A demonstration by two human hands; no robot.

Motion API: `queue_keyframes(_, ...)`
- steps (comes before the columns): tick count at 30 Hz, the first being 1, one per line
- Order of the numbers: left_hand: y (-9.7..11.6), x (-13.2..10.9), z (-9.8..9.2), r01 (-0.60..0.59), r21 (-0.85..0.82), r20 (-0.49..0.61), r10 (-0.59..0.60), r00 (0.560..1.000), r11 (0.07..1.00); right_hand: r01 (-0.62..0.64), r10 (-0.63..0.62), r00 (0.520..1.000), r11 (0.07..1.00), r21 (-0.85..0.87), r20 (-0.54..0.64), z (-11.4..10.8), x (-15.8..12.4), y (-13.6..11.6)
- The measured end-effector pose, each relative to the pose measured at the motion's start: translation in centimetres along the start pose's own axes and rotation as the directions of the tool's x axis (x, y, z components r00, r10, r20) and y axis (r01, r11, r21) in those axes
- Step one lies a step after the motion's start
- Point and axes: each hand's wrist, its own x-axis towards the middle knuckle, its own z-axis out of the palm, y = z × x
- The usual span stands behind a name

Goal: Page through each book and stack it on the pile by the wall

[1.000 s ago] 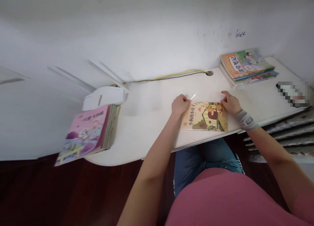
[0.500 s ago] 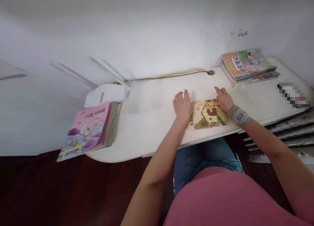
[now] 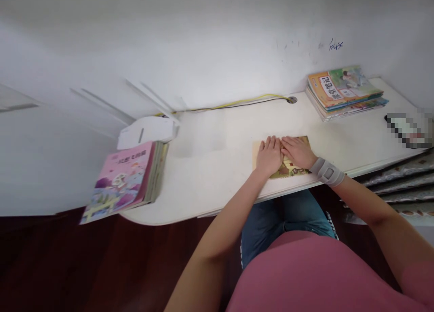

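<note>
A thin picture book (image 3: 292, 170) with an illustrated cover lies flat near the front edge of the white desk (image 3: 200, 181). My left hand (image 3: 270, 156) rests palm down on the book, fingers stretched out toward the wall. Beside it my right hand (image 3: 298, 151), with a grey wrist wrap, lies flat on the cover too, its fingertips close against the left hand. Much of the cover, including its title, is hidden beneath both hands.
At the left end stands a stack of books (image 3: 124, 176) with a pink cover on top, overhanging the edge, beside a white box-like device (image 3: 147, 130). Another book stack (image 3: 344, 90) sits back right. A phone (image 3: 405, 130) lies far right. Cables (image 3: 233, 104) run along the wall.
Both hands have moved inward from the book's two sides and now lie flat on its cover, almost together. The book has shifted slightly left. The stacks stay where they were.
</note>
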Motion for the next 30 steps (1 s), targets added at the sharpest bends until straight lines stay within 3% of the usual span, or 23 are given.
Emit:
queue_keyframes(6, -0.3, -0.2, -0.3, 0.025, -0.051, -0.012, -0.025, 1.0, 0.998, -0.024, 0.024, 1.0, 0.999, 0.026, 0.013, 0.2, -0.8, 1.6)
queue_keyframes(9, -1.4, -0.4, -0.4, 0.189, -0.023, -0.043, -0.19, 0.981, 0.982, -0.057, 0.058, 0.998, 0.997, 0.053, -0.016, 0.0, -0.6, 2.1)
queue_keyframes(13, -3.4, -1.1, -0.6, 0.409, -0.017, -0.072, -0.409, 0.91, 0.913, -0.104, 0.107, 0.994, 0.992, 0.075, -0.028, -0.2, 0.2, 2.4)
queue_keyframes(20, -4.1, -1.4, -1.5, 0.387, -0.314, -0.174, -0.454, 0.874, 0.867, -0.11, 0.114, 0.992, 0.992, 0.064, -0.055, 0.0, 0.6, 2.5)
queue_keyframes(22, -4.5, -1.3, -1.8, 0.361, -0.511, -0.171, -0.503, 0.847, 0.781, -0.121, 0.126, 0.989, 0.991, 0.064, -0.081, -0.2, 0.6, 2.3)
queue_keyframes(25, -5.6, -1.0, -2.4, 0.278, -0.778, -0.112, -0.56, 0.821, 0.563, -0.13, 0.138, 0.984, 0.989, 0.073, -0.11, -0.7, 0.7, 2.3)
queue_keyframes(30, -7.9, -0.5, -3.7, 0.157, -0.929, 0.024, -0.37, 0.929, 0.334, -0.05, 0.064, 0.992, 0.991, 0.127, -0.105, -2.2, 1.3, 3.5)
